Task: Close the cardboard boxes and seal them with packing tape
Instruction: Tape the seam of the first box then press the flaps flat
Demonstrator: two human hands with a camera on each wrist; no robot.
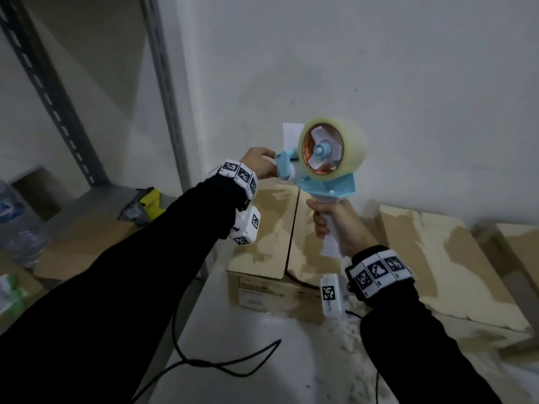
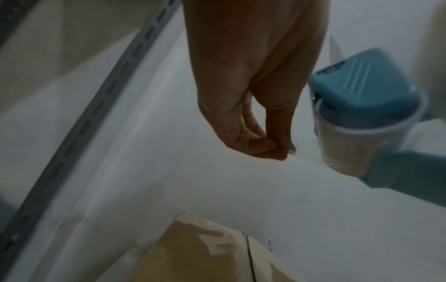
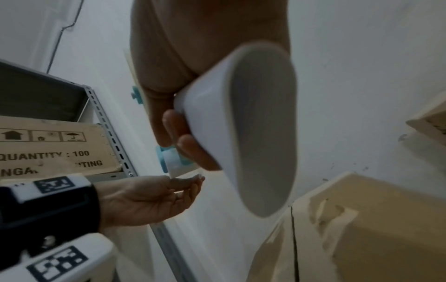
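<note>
A blue-and-white tape dispenser (image 1: 320,176) with a roll of clear tape (image 1: 347,150) is raised in front of the wall. My right hand (image 1: 332,225) grips its white handle (image 3: 253,124). My left hand (image 1: 259,167) is at the dispenser's front end, its fingertips (image 2: 272,148) pinched together beside the roller (image 2: 350,148), seemingly on the faint clear tape end. Below stands a cardboard box (image 1: 271,228) with its flaps down and a dark seam (image 1: 293,228) between them. A second, larger box (image 1: 437,258) lies to its right.
A grey slotted shelf upright (image 1: 172,91) rises at the left. The shelf holds a printed carton (image 3: 48,148), flat cardboard (image 1: 87,243), a yellow-black packet (image 1: 145,202) and a water bottle (image 1: 14,223). A black cable (image 1: 204,363) trails across the white surface.
</note>
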